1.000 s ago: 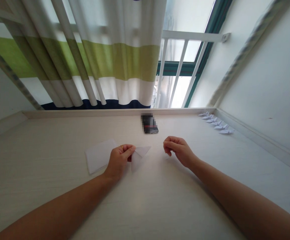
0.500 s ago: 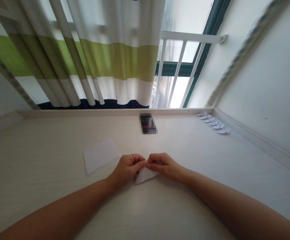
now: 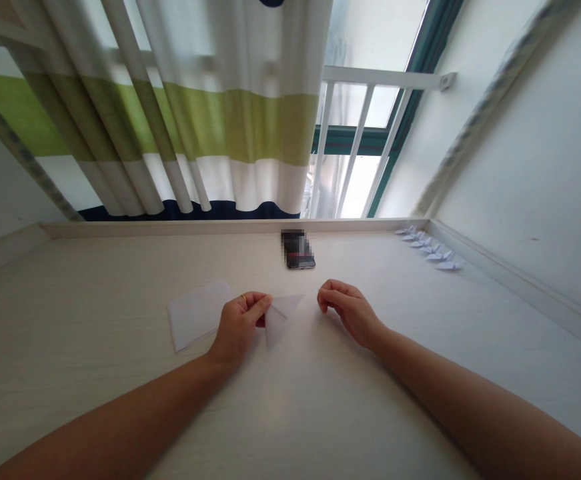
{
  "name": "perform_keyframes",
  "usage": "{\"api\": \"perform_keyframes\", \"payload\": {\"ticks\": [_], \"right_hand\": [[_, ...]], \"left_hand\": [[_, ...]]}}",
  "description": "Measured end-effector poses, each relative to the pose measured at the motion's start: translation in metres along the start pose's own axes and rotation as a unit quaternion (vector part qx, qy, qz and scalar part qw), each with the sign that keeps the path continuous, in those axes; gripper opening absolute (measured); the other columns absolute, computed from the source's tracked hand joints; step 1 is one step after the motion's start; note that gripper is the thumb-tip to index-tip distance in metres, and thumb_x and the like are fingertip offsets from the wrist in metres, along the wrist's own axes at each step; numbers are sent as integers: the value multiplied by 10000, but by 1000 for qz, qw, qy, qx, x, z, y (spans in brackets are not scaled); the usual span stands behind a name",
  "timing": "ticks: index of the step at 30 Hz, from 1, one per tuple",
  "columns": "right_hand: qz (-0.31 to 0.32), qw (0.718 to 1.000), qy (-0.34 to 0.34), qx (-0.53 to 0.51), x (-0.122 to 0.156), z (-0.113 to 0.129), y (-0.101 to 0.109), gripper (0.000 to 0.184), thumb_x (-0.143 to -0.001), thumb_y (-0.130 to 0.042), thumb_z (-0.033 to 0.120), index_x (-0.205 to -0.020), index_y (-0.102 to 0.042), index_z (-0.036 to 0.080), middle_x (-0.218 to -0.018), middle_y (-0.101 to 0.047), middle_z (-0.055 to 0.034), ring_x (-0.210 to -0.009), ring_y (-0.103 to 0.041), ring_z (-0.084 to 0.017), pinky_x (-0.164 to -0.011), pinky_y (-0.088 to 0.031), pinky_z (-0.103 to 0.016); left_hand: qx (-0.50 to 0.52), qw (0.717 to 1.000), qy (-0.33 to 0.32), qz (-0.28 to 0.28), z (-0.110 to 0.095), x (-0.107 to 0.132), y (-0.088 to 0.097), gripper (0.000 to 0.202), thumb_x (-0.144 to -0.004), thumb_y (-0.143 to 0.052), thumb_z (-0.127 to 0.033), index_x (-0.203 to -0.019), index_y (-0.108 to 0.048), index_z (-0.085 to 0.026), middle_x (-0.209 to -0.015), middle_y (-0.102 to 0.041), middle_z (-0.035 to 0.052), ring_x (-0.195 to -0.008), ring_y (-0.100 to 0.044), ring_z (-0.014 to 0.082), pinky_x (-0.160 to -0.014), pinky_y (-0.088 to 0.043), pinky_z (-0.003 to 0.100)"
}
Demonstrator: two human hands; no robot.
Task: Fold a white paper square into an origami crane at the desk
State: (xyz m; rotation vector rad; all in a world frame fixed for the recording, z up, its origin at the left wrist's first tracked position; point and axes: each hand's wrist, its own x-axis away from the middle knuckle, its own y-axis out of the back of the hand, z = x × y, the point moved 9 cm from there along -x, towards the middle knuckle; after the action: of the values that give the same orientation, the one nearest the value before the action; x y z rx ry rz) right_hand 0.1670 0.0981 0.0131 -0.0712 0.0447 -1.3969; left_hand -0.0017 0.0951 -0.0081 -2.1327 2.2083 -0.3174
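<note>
My left hand (image 3: 240, 323), with a ring on one finger, pinches a folded piece of white paper (image 3: 281, 313) between thumb and fingers. The paper has a pointed tip toward the right and a crease or flap edge across it; its lower part is blurred. To its right, apart from it, my right hand (image 3: 346, 308) hovers with fingers curled together and nothing seen in them. A stack of white paper sheets (image 3: 197, 317) lies on the pale wooden surface (image 3: 280, 413), partly behind my left hand.
A dark phone-like object (image 3: 297, 250), pixelated, lies at the back middle. Several small folded white paper figures (image 3: 433, 250) stand in a row in the back right corner. A low raised edge (image 3: 180, 229) borders the surface, with a curtain (image 3: 240, 127) and window bars (image 3: 355, 140) behind.
My right hand has let go of the folded paper and moved right and up. The left hand has moved slightly left and up, turning the paper so its point faces right.
</note>
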Motion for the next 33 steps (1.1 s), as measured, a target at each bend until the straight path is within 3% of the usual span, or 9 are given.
{"api": "perform_keyframes", "payload": {"ticks": [4,6,8,11,15,21,33], "right_hand": [[47,998,-31,-4,9,-8,-23,217,-675,-582,362,-728,-513,163,-608,-548,23,-580,-472,-93,-576,-338,-224],[88,994,-57,10,16,-13,-39,238,-633,-633,345,-724,-512,161,-614,-553,27,-567,-475,-90,-551,-333,-215],[91,993,-65,43,20,-16,-44,222,-628,-642,330,-662,-519,149,-602,-555,22,-555,-474,-87,-535,-328,-211],[54,995,-47,72,20,-16,-38,205,-642,-631,309,-601,-529,136,-567,-554,18,-547,-479,-88,-539,-336,-212],[16,999,-32,37,17,-14,-28,186,-650,-628,283,-598,-524,139,-535,-541,36,-518,-470,-77,-526,-337,-205],[-7,999,-25,40,18,-9,-26,191,-642,-633,264,-562,-514,137,-496,-526,45,-481,-449,-64,-493,-320,-195],[-52,997,-25,53,16,-10,-16,169,-614,-642,272,-544,-570,137,-486,-552,26,-473,-473,-76,-500,-355,-205]], "left_hand": [[-20,998,-3,55,0,6,-14,213,-661,-612,-324,-661,-577,-114,-550,-572,-16,-503,-514,92,-528,-440,226],[-18,997,-6,77,1,9,-19,206,-667,-610,-325,-664,-576,-122,-560,-581,-18,-516,-529,97,-545,-447,229],[-14,995,-12,99,1,10,-24,193,-670,-610,-320,-676,-576,-130,-571,-593,-20,-530,-547,103,-564,-453,234],[-5,993,-17,118,1,10,-27,188,-671,-616,-317,-723,-586,-138,-613,-617,-19,-565,-570,110,-588,-464,241],[-5,992,15,126,7,9,-28,255,-651,-638,-313,-837,-601,-142,-663,-651,-2,-597,-585,118,-575,-464,236],[-43,989,36,140,11,12,-30,202,-638,-652,-296,-710,-633,-108,-604,-663,21,-530,-576,109,-531,-453,219],[-42,984,64,160,15,15,-34,218,-618,-673,-260,-786,-638,-126,-690,-692,44,-621,-638,151,-560,-487,238]]}}
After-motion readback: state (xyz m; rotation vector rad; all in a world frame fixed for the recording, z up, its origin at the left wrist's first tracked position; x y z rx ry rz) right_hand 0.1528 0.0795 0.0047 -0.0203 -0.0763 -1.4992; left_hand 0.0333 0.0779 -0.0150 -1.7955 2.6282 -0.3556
